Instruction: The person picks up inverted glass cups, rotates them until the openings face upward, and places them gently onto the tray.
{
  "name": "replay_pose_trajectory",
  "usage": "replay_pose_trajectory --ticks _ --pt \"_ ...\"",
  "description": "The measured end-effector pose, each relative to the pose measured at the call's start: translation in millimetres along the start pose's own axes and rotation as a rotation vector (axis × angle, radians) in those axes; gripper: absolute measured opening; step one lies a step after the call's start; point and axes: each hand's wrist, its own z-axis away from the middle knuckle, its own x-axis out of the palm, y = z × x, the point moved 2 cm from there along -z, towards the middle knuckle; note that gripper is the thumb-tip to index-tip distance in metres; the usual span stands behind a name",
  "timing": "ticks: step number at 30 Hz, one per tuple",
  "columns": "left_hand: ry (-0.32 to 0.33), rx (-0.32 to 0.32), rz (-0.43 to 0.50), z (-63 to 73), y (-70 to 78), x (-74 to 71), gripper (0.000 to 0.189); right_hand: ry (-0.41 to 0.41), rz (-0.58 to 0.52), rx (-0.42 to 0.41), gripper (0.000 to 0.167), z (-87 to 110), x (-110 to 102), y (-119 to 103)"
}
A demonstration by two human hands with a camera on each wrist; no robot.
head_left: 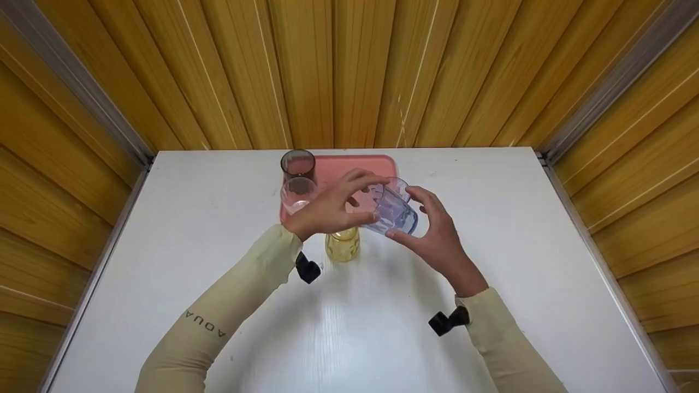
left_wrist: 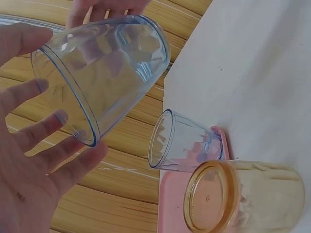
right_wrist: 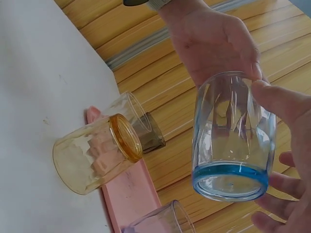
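Note:
A clear blue-tinted drinking glass (head_left: 396, 213) is held tilted in the air between both hands, above the right front of a pink tray (head_left: 355, 162). My left hand (head_left: 334, 204) holds it at the rim, thumb on one side and fingertips spread along the other. At the base end, my right hand (head_left: 441, 237) grips it between thumb and fingers. The thick blue base (right_wrist: 231, 182) shows in the right wrist view. A yellow glass (head_left: 343, 248) stands upside down on the table just in front of the tray, partly behind the left wrist in the head view.
On the tray's left side stand a dark grey glass (head_left: 298, 162) at the back and a colourless glass (head_left: 292, 191) before it. Another pale bluish glass (left_wrist: 192, 143) stands upright at the tray's right. Wood-patterned panels (head_left: 360, 71) wall the white table (head_left: 218, 180) behind and at the sides.

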Motion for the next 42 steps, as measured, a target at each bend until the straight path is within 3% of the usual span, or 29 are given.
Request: replay_pose_trajectory --ticks 7,17,22,32,42 --pt "-0.049 0.023 -0.123 -1.9 6.8 -1.7 0.064 -0.068 0.046 0.045 0.095 0.6 4.2 -2.3" --pt "-0.069 0.018 -0.177 0.1 14.8 -1.0 0.067 -0.084 0.074 0.01 0.096 0.3 6.6 -3.2" --pt "-0.041 -0.001 -0.111 0.7 15.7 -1.2 0.068 -0.04 0.03 -0.01 0.089 1.4 6.7 -0.3" --pt "0.035 -0.059 0.04 4.2 9.3 0.2 0.092 0.08 -0.084 0.015 0.081 1.9 3.2 3.8" --pt "0.032 -0.118 0.121 7.3 -2.7 11.7 0.093 0.127 -0.248 0.053 0.069 3.9 3.0 5.1"
